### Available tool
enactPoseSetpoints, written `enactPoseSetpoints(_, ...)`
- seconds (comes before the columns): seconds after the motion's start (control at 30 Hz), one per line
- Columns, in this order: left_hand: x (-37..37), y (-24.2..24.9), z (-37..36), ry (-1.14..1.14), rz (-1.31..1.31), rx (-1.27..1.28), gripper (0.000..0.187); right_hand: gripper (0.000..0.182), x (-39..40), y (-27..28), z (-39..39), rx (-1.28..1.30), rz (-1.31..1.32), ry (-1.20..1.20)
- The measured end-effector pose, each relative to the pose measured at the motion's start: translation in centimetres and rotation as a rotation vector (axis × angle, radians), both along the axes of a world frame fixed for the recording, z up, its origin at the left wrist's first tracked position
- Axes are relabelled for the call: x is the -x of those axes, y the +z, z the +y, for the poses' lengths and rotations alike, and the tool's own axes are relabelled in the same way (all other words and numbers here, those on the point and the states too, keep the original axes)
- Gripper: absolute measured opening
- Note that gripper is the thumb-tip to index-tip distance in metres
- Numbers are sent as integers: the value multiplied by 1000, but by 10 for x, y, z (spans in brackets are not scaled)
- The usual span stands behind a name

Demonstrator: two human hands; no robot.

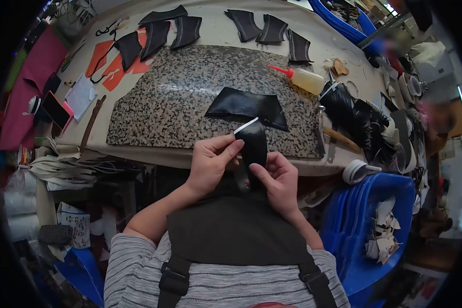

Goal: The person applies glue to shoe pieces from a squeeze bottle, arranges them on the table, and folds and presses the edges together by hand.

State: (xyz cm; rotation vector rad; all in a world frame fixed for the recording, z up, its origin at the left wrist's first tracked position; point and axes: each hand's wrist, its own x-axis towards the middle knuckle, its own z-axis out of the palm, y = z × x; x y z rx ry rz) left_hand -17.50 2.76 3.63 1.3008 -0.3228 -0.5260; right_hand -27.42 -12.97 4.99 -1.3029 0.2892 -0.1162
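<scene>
Between my hands, in front of my apron, is a black leather piece [254,146] with a narrow white strip [246,125] along its upper edge. My left hand [214,160] pinches its left side near that strip, thumb against forefinger. Lower down, my right hand [277,179] grips the right edge with the thumb on the front. Just beyond, a second shiny black leather piece [246,107] lies flat on the speckled stone slab [159,102]. The part of the held piece behind my fingers is hidden.
A glue bottle [307,81] with a red nozzle lies at the slab's right rear. Several dark leather pieces [186,32] lie along the back over orange sheets [96,57]. Black leather items [344,105] and a wooden-handled tool [342,139] are at right. Blue bins [357,220] stand below.
</scene>
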Motion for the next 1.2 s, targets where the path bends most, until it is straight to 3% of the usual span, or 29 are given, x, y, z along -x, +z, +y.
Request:
enactPoseSetpoints(0.03,0,1,4,4,37,12,23,25,1,-6,6,45,-23,22)
enactPoseSetpoints(0.17,6,10,12,54,81,37,18,32,-8,22,16,977,-352,-352)
enactPoseSetpoints(0.27,14,17,16,73,-88,-1,17,28,-24,39,10,1409,-612,-130)
enactPoseSetpoints(0.5,30,23,30,86,-479,-215,19,20,-22,37,17,1505,-638,66)
enactPoseSetpoints(0.6,34,25,30,77,-526,-231,16,19,-15,40,19,1530,-655,83)
enactPoseSetpoints(0.7,38,22,31,58,-698,-283,16,10,-14,31,10,1233,-665,37)
enactPoseSetpoints(0.8,42,15,27,134,-311,-56,16,5,-2,43,1,467,-350,-119)
enactPoseSetpoints(0.83,37,18,32,96,-140,-2,16,7,5,44,-15,206,-441,2)
enactPoseSetpoints(0.87,31,15,32,144,-202,96,15,11,14,43,-39,-55,-525,124)
enactPoseSetpoints(0.93,28,24,35,131,83,288,13,19,25,37,-53,101,-479,464)
enactPoseSetpoints(1.0,29,31,35,128,126,404,14,29,36,28,-30,708,-240,392)
enactPoseSetpoints(1.07,31,36,31,104,150,531,15,52,31,3,13,811,-389,174)
enactPoseSetpoints(1.1,31,37,32,143,167,563,16,53,33,-20,17,879,-303,199)
enactPoseSetpoints(1.2,26,37,49,206,182,483,12,40,41,-30,4,697,33,295)
